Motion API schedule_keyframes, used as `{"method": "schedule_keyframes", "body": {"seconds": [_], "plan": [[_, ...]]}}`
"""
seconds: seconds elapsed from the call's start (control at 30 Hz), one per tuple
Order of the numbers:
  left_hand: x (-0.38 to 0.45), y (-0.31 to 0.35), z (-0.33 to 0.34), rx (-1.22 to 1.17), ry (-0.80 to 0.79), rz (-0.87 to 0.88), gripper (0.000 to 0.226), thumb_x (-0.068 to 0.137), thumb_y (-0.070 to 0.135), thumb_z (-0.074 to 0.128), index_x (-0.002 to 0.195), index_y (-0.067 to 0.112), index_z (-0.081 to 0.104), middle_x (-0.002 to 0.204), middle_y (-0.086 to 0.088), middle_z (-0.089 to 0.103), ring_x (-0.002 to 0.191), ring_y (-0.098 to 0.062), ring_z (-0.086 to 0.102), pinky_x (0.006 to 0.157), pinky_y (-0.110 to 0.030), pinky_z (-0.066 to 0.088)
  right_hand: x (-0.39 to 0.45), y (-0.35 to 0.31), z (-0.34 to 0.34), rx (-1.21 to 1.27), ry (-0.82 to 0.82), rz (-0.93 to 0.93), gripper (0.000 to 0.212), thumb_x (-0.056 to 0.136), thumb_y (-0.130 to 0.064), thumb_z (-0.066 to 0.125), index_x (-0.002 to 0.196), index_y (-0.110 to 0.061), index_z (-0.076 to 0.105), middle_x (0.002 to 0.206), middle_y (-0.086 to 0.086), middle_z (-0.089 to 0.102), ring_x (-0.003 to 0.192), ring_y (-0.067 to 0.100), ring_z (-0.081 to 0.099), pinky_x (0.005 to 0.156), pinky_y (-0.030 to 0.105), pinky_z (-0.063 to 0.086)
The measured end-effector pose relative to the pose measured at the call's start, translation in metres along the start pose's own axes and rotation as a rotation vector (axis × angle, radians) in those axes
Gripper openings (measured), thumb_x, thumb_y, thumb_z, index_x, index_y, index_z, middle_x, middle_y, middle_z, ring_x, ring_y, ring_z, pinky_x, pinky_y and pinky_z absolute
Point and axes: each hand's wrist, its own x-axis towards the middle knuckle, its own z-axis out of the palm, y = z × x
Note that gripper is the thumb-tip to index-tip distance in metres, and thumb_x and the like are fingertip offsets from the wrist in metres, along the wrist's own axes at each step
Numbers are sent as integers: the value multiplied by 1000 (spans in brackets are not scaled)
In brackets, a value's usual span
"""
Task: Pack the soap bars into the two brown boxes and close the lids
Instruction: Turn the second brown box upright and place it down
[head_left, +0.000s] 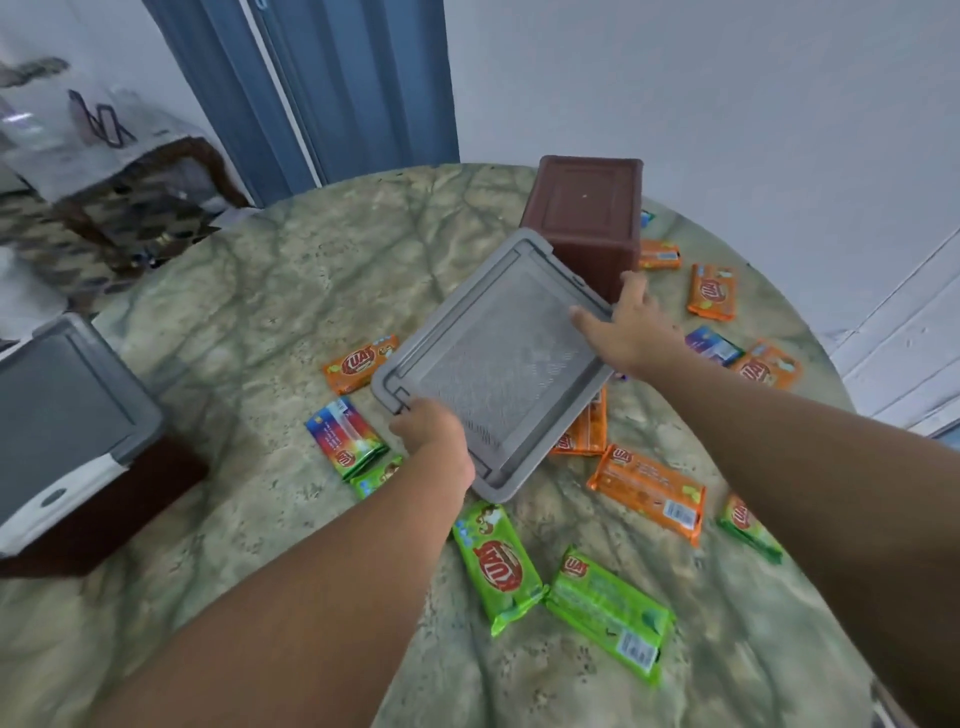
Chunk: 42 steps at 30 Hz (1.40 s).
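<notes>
1. The left hand (434, 434) pinches the near corner of the grey lid (493, 364); its grip is closed on the rim.
2. The right hand (631, 325) holds the far right edge of the same lid, thumb on top and fingers curled under.
3. The lid is tilted above the surface (234, 322), just in front of the brown box (587, 218), which seems to stand bottom up.
4. The second box (78, 457), at the left edge, has its grey lid on.
5. Soap bars (501, 564) lie scattered on the surface, none packed as far as I can see.
6. My advice: put the lid down flat beside the bars, not on them, then turn the box open side up.
</notes>
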Motion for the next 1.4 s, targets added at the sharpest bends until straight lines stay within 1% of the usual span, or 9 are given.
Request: {"method": "schedule_keyframes", "body": {"seconds": [0.17, 0.33, 0.47, 0.6, 0.8, 1.0, 1.2, 1.33, 1.4], "plan": [[1, 13, -20, -29, 14, 106, 41, 110, 30, 33, 142, 7, 44, 127, -7, 57, 107, -27, 55, 89, -35, 43, -18, -4, -11, -88, 35, 1, 80, 92, -82, 26, 143, -24, 47, 143, 21, 44, 133, 44, 41, 108, 55, 38], [16, 36, -61, 166, -97, 204, 57, 105, 45, 41, 154, 17, 34, 148, -9, 48, 130, -32, 48, 108, -42, 38, -57, -8, -4, 151, -21, -15, 70, 95, -76, 39, 122, -13, 54, 115, 10, 62, 106, 34, 60, 91, 47, 50], [25, 38, -111, 306, -223, 306, 114, 66, 82, 73, 153, 19, 35, 147, -4, 51, 129, -29, 53, 108, -45, 43, -106, -18, 25, 304, -23, -17, 46, 100, -59, 51, 117, -17, 48, 99, 1, 58, 98, 30, 58, 80, 39, 44], [48, 29, -165, 395, -198, 391, 112, 30, 87, 85, 121, 26, 63, 111, 2, 72, 99, -23, 71, 88, -45, 59, -157, -34, 63, 376, 10, 30, 48, 100, -57, 52, 130, -20, 50, 115, 2, 57, 109, 27, 57, 91, 37, 43], [57, 7, -252, 442, -227, 503, 76, 50, 71, 91, 102, 22, 68, 98, 3, 73, 91, -18, 70, 87, -37, 57, -236, -58, 128, 391, -39, 146, 61, 98, -59, 53, 141, -16, 49, 132, 12, 63, 124, 35, 57, 100, 39, 46], [87, -15, -331, 585, -263, 523, 88, 38, 80, 89, 103, 23, 69, 93, 7, 76, 88, -13, 73, 87, -44, 60, -295, -79, 187, 258, -91, 170, 49, 97, -60, 53, 116, -16, 59, 110, 7, 63, 112, 32, 61, 84, 37, 46], [107, -18, -387, 777, -338, 421, 120, 36, 77, 92, 128, 11, 50, 121, 3, 63, 108, -15, 64, 101, -38, 52, -329, -92, 225, -73, -195, 137, 55, 92, -77, 41, 91, -24, 54, 97, 5, 65, 92, 29, 61, 73, 35, 44], [107, -11, -407, 949, -335, 404, 75, 65, 53, 93, 105, 14, 42, 105, 3, 58, 103, -16, 56, 95, -29, 45, -340, -102, 240, -279, -196, 92, 64, 86, -86, 34, 86, -26, 55, 89, 1, 63, 97, 28, 65, 75, 34, 50], [112, -9, -408, 1010, -322, 443, 89, 57, 68, 89, 112, 11, 50, 117, -3, 65, 109, -22, 62, 101, -34, 48, -340, -107, 242, -359, -213, 84, 67, 84, -89, 32, 90, -27, 58, 96, 2, 66, 100, 28, 64, 73, 34, 47]]}}
